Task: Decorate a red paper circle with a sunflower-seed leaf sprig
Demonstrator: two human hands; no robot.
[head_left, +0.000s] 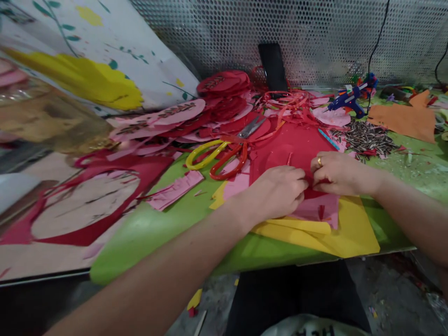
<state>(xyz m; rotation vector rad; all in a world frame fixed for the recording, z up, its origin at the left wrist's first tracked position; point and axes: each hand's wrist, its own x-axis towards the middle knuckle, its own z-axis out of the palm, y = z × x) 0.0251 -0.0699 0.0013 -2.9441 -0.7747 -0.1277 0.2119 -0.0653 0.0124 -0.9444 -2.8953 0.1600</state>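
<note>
Red paper sheet [301, 135], one; curved outline on its face; lying roughly flat over pink sheet [317, 205] and yellow sheet [357, 226], near front edge of bench [150, 238]

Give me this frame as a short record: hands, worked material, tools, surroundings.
Left hand: fingers at the red paper; exact grip hidden (left hand)
Right hand: gold-coloured ring; fingers at the same red paper, close to the left hand
Beneath the red paper: pink paper, then yellow paper
Scissors: left of the hands, one handle yellow, one orange-red
Glue gun: back right, blue
Striped seeds: piled beyond the right hand
Phone: dark, leaning against the perforated metal panel
</note>
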